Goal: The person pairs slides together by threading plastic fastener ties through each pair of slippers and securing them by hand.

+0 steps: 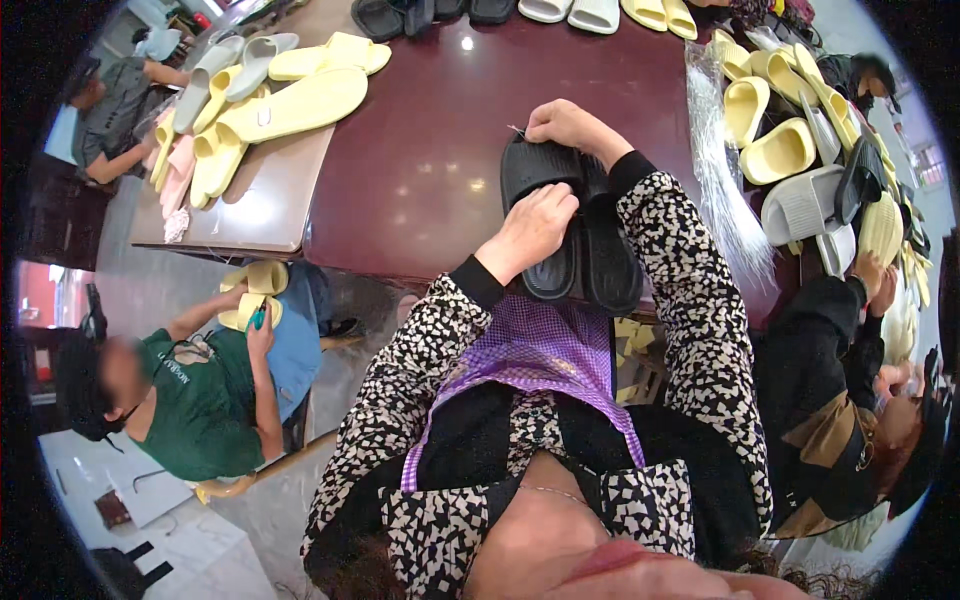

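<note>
Head: black slipper (528,178) fore-and-aft, toe-away

Two black slide sandals (613,265) at centre; along the top edge — two white slides (593,14) and two yellow slides (650,12); upper left, two grey slides (208,85); below centre — one purple gingham apron (535,350).

Bright light from above leaves a small glare spot far on the red table (420,150) and pale sheen on the left table (282,190). Plastic (718,165) glints right. Black slippers (550,274) look sharp; fisheye distortion bends the dark-rimmed edges.
</note>
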{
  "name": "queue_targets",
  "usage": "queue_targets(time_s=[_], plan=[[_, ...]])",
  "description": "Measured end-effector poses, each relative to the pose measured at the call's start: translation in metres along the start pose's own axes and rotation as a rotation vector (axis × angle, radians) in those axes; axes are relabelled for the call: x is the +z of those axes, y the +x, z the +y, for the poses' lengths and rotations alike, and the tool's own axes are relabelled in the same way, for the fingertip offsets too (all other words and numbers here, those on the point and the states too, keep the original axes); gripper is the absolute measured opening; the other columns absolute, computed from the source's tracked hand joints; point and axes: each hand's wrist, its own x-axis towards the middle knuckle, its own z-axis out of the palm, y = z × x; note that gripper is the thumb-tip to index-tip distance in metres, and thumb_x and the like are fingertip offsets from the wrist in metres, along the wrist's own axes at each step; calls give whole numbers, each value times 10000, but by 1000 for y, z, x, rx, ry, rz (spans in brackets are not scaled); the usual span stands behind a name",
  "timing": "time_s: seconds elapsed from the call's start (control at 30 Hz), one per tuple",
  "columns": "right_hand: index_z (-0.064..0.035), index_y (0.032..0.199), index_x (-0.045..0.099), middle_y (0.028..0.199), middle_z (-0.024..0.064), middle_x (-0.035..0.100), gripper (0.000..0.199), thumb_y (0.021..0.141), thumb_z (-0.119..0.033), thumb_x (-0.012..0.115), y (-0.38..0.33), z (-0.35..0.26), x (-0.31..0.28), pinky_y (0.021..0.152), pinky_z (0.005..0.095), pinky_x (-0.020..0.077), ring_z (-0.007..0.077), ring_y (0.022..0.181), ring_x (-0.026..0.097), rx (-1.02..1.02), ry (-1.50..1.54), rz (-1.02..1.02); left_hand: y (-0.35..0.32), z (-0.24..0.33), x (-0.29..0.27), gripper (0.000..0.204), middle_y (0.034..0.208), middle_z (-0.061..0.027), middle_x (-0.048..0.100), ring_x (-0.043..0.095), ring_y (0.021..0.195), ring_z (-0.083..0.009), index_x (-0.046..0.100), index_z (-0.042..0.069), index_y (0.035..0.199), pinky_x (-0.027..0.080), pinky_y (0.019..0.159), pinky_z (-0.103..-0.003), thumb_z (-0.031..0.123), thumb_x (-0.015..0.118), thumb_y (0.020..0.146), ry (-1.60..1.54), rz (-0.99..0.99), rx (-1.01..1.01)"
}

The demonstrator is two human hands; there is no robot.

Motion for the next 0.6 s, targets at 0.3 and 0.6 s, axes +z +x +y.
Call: queue_targets(time_s=[0.3,0.6], plan=[[-8,844,659,773,18,650,111,816,-115,643,0,0,0,672,251,463,101,700,552,93,282,83,-2,-1,0,84,895,-114,538,571,865,-281,534,24,855,481,763,-370,43,566,780,18,72,13],[10,866,655,837,37,660,80,847,-56,613,-63,7,-14,717,240,477,99,767,586,-42,352,289,33,7,-34,224,967,-141,616,623,804,-237,577,-19,1037,505,710,-325,8,575,815,-402,375,-310]])
